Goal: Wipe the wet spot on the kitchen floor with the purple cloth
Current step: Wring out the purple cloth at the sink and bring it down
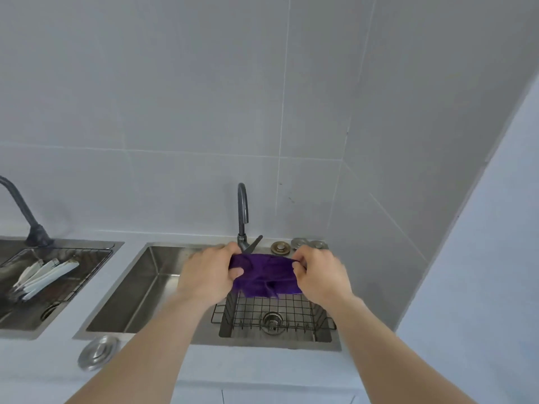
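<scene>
The purple cloth [264, 274] hangs stretched between both hands above the steel sink [122, 304], just in front of the dark faucet [242, 217]. My left hand [208, 272] pinches its left edge with fingers curled into the fabric. My right hand [319, 275] grips its right edge. The cloth's lower part droops over a wire rack [271, 312] in the basin. The kitchen floor and any wet spot are out of view.
A second sink [96, 246] at the left holds a wire basket with white-handled utensils [43, 277] and has its own faucet [23, 211]. A round metal lid [99, 352] lies on the white counter. Metal caps [309, 244] sit behind the basin. Tiled walls close the corner.
</scene>
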`<state>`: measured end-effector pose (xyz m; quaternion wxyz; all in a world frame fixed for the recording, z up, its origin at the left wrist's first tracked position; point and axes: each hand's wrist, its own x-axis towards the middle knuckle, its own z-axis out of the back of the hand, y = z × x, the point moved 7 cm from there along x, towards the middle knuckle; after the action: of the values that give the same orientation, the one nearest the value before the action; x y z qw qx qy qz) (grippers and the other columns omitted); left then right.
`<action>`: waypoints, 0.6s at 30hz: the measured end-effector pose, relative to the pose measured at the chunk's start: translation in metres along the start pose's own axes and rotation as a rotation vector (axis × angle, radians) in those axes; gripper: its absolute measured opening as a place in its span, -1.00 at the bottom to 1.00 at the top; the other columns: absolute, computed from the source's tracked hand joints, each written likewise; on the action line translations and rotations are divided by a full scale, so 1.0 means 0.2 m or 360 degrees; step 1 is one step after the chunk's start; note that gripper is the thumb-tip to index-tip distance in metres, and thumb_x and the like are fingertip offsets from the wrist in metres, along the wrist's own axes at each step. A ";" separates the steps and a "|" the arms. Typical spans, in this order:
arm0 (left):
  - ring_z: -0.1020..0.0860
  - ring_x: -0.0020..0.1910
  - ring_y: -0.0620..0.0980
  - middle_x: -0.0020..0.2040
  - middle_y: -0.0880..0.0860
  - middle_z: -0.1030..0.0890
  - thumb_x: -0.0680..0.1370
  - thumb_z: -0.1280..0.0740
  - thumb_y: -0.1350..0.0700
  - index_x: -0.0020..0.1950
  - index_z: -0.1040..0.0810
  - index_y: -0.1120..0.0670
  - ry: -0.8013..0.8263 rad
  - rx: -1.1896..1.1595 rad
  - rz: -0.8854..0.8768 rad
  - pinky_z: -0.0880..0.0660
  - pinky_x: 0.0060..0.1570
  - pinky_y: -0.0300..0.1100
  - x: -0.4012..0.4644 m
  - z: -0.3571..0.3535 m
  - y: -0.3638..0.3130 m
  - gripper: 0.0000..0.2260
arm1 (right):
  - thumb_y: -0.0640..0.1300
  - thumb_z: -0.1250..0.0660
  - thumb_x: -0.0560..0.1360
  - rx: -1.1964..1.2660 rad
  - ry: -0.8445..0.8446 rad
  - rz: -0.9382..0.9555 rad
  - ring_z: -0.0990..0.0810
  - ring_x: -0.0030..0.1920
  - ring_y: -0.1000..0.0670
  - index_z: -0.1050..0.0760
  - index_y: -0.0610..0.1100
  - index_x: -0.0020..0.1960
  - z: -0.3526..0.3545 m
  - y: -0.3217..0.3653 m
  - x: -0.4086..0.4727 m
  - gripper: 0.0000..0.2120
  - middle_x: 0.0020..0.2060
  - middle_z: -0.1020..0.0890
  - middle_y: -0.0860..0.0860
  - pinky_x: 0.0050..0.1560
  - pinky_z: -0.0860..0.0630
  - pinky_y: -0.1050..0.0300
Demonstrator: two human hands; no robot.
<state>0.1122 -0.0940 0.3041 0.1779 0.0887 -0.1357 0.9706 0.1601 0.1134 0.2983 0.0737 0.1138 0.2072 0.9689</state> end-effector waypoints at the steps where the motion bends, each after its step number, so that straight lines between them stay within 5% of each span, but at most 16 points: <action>1: -0.62 0.13 0.06 0.16 -0.10 -0.66 0.61 -0.36 -0.07 0.26 -0.48 -0.12 -0.0018 -0.0009 -0.0019 -0.50 0.06 -0.03 -0.08 0.06 0.00 -0.76 | -0.10 -0.23 0.62 -0.0004 -0.0023 -0.0001 -0.63 0.00 -0.17 -0.59 0.01 0.10 0.04 0.05 -0.08 -0.84 -0.04 -0.69 -0.02 0.01 -0.59 -0.05; 18: -0.62 0.08 0.03 0.08 -0.15 -0.68 0.57 -0.39 -0.12 0.17 -0.50 -0.16 -0.0077 -0.0143 -0.0146 -0.45 -0.05 -0.06 -0.96 0.45 -0.09 -0.80 | -0.14 -0.21 0.62 -0.0085 -0.0193 -0.0116 -0.59 0.03 -0.22 -0.59 0.01 0.15 0.36 0.34 -1.07 -0.79 0.01 -0.68 -0.07 -0.10 -0.40 0.04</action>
<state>0.3065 -0.1666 0.3515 0.2227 0.1102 -0.1792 0.9519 0.3779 0.0387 0.3505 0.1244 0.1626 0.1805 0.9620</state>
